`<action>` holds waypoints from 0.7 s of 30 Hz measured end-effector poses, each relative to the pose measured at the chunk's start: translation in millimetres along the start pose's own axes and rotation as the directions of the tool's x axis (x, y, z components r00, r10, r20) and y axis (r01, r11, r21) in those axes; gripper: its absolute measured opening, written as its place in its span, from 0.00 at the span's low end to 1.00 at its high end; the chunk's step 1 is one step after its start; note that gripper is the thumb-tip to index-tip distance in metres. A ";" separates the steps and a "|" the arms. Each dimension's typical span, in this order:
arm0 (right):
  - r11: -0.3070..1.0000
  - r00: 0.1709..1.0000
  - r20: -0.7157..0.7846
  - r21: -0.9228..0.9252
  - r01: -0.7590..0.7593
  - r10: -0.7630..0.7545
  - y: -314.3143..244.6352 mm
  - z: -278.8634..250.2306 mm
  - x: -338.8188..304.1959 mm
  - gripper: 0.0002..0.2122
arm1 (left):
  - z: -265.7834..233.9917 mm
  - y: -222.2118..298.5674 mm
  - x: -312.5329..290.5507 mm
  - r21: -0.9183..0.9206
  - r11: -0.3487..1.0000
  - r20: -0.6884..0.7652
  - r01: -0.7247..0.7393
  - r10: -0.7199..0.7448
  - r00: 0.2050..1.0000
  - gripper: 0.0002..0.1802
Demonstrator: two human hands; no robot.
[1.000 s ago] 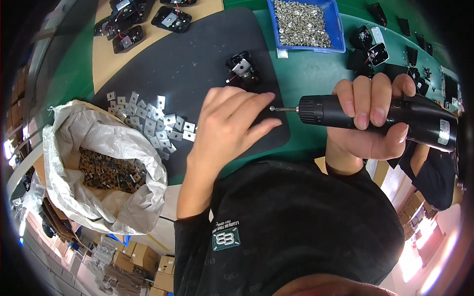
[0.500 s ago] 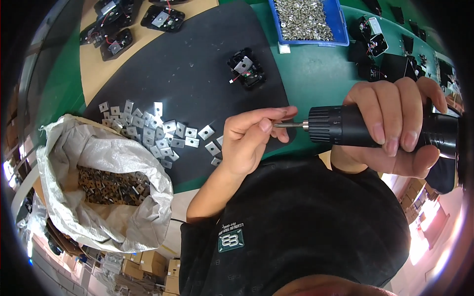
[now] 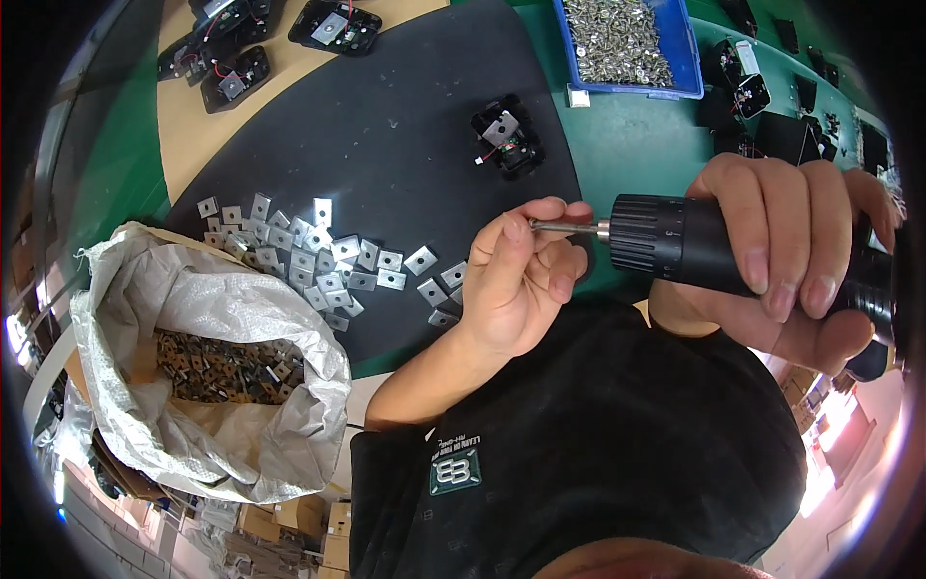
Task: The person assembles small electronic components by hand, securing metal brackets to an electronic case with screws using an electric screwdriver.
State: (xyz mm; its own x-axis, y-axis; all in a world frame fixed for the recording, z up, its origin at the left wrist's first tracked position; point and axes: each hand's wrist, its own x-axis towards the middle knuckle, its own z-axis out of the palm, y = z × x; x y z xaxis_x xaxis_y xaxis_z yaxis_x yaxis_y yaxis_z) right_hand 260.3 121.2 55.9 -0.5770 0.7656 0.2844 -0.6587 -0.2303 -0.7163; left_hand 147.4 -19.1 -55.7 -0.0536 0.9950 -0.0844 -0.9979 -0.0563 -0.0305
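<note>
My right hand (image 3: pixel 786 241) wraps round a black electric screwdriver (image 3: pixel 666 236), held level above the green table. Its slim metal bit (image 3: pixel 569 228) points left. The thumb and forefinger of my left hand (image 3: pixel 516 275) are closed at the bit's tip; whether a small screw sits there is too small to tell. Beyond my left hand, an open black housing (image 3: pixel 509 154) lies on the dark mat, with a metal plate (image 3: pixel 501 128), a circuit board and a red wire in it. Many square metal plates with holes (image 3: pixel 333 246) are scattered on the mat to the left.
A blue bin (image 3: pixel 680 58) full of screws stands at the far side. A white woven sack (image 3: pixel 323 386) of small metal parts is at the near left. More black housings (image 3: pixel 336 27) lie on a tan board (image 3: pixel 183 125), and others (image 3: pixel 748 92) sit at the far right.
The view has shifted, so the table things sit a little further right. My left fingers have shifted slightly at the bit's tip; my right hand still grips the screwdriver.
</note>
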 end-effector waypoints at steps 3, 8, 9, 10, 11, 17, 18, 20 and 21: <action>0.998 0.994 0.094 -0.036 0.059 -0.056 2.3 -5.8 -1.4 0.23 | 1.9 -3.9 0.7 -0.045 0.999 -0.012 0.000 0.000 1.000 0.19; 0.991 0.984 0.124 -0.021 0.134 -0.131 10.1 -6.6 -5.7 0.23 | -3.2 -4.3 3.1 0.012 0.999 0.059 -0.042 0.041 0.997 0.18; 0.988 0.983 0.103 -0.003 0.153 -0.151 12.6 -6.5 -6.1 0.23 | -4.3 -4.1 3.9 0.009 0.999 0.089 -0.044 0.043 0.995 0.18; 0.985 0.982 0.081 0.015 0.171 -0.171 15.2 -6.3 -6.4 0.23 | -5.3 -3.9 4.3 0.007 0.999 0.119 -0.046 0.045 0.992 0.18; 0.981 0.980 0.058 0.032 0.189 -0.191 17.8 -6.1 -6.6 0.23 | -6.1 -3.7 4.3 0.007 0.999 0.117 -0.046 0.045 0.992 0.18; 0.954 0.963 -0.003 0.134 0.267 -0.269 26.3 -5.2 -5.2 0.23 | -7.4 0.4 2.7 0.063 0.991 0.137 -0.116 0.107 0.985 0.21; 0.955 0.963 -0.002 0.130 0.267 -0.269 25.4 -4.4 -4.9 0.23 | -3.2 7.0 4.4 0.355 0.923 0.111 -0.149 0.117 0.987 0.23; 0.969 0.970 -0.040 0.049 0.241 -0.240 25.4 -4.4 -6.1 0.23 | 12.6 23.0 6.0 0.794 0.591 0.044 -0.138 0.171 0.984 0.36; 0.968 0.969 -0.038 0.035 0.247 -0.246 21.2 -6.5 -6.3 0.23 | 18.4 30.4 3.6 0.926 0.361 0.033 -0.110 0.214 0.976 0.39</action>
State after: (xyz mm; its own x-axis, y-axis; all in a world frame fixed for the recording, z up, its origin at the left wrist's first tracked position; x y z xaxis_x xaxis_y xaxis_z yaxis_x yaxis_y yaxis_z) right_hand 253.1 115.3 34.8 -0.3789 0.8208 0.4274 -0.7975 -0.0553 -0.6008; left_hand 116.2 -15.7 -38.6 -0.2666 0.9622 -0.0561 -0.3866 -0.0534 0.9207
